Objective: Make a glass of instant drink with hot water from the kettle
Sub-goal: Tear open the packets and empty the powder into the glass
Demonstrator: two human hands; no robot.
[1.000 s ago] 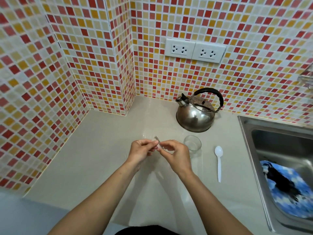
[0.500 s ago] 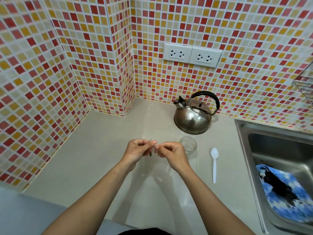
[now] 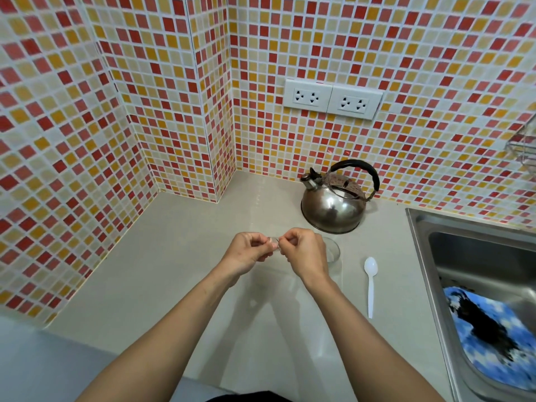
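Head camera: your left hand (image 3: 246, 252) and right hand (image 3: 304, 253) meet over the countertop (image 3: 179, 256), fingertips of both pinched shut on a small sachet (image 3: 275, 243) held between them; only a sliver of it shows, so you cannot read what it is. It will likely be feather-light, limp and slick, so grip close on either side of the tear line and pull apart gently, or powder may scatter. The drinking glass (image 3: 333, 250) stands just beside your right hand, partly hidden behind it; it is clear, hard to see and probably fragile, so mind your knuckles when the packet gives. Hold it low round the wall when pouring. The steel kettle (image 3: 333, 207) sits beyond the glass, near the tiled wall; expect it heavy and hot, so take it only by the black handle (image 3: 359, 169). A white plastic spoon (image 3: 370, 282) lies to the right, apart from the glass. The sink (image 3: 420, 242) edge bounds you on the right; open counter lies to your left.
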